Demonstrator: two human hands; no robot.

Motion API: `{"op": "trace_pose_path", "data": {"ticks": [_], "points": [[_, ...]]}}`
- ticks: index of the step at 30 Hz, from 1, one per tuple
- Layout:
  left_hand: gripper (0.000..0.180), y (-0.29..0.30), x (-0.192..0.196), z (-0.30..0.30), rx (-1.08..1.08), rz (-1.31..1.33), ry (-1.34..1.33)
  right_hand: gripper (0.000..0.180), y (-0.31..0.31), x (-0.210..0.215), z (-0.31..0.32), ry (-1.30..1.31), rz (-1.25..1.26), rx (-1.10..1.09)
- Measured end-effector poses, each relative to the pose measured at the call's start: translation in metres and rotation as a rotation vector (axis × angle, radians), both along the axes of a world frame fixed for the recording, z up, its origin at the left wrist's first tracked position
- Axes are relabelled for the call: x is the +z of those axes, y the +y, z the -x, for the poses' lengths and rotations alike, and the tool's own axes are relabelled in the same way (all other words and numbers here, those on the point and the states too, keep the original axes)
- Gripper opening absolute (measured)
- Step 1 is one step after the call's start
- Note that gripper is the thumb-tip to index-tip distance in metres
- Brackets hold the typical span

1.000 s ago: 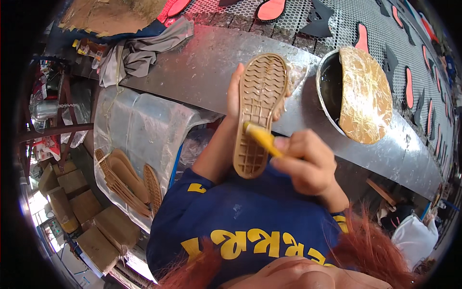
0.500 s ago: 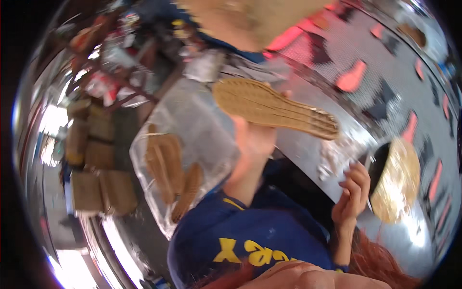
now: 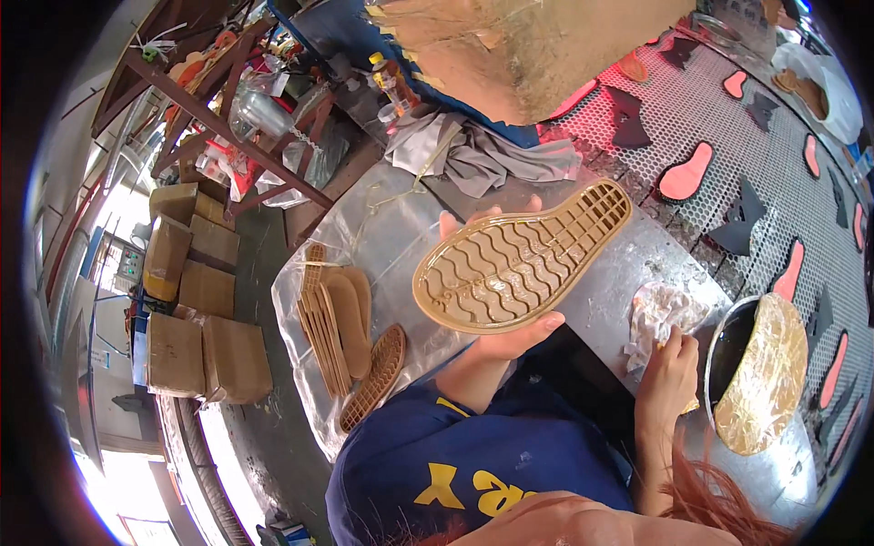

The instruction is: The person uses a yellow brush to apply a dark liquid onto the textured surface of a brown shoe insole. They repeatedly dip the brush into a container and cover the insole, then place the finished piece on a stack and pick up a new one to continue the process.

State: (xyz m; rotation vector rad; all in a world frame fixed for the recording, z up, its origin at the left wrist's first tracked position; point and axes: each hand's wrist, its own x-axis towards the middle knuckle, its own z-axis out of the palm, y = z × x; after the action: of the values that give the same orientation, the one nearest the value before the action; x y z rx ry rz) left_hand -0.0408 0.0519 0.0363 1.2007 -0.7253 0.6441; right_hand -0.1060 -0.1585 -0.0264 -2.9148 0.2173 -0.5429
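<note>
My left hand is closed around a tan shoe sole and holds it up over the metal table. The sole's face toward me has wavy grooves at the wide end and a square grid at the narrow end, and it looks glossy. Down at the table, my right hand has its fingers pinched together beside a crumpled whitish cloth or paper; a bit of yellow shows by it, but what it grips is unclear. Right of that hand stands a round dark pot, partly covered by a tape-wrapped tan board.
On the plastic-covered surface at left lie several stacked soles and a loose sole. A mesh belt carries pink insoles and black pieces. Grey cloth lies beyond the table; cardboard boxes stand left.
The sole has turned in my left hand, its narrow end swinging from lower right to upper right. My right hand has shifted from loosely curled to pinched beside the crumpled cloth or paper.
</note>
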Motion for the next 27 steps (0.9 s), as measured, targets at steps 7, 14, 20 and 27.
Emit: {"op": "trace_pose_path", "data": {"ticks": [7,14,20,27], "points": [[0.099,-0.029,-0.013,-0.004,0.029,0.136,0.002,0.014,-0.024,-0.019,0.015,0.263,0.028,-0.050],[0.119,-0.037,-0.026,0.002,-0.105,0.140,0.093,0.012,-0.021,-0.009,0.016,0.145,-0.081,0.009],[0.118,-0.050,-0.022,0.009,-0.183,0.217,0.208,0.012,-0.027,0.003,0.016,-0.069,-0.271,0.057],[0.116,-0.061,-0.025,0.012,-0.185,0.243,0.225,0.008,-0.045,0.021,0.011,-0.213,-0.765,0.335]]}}
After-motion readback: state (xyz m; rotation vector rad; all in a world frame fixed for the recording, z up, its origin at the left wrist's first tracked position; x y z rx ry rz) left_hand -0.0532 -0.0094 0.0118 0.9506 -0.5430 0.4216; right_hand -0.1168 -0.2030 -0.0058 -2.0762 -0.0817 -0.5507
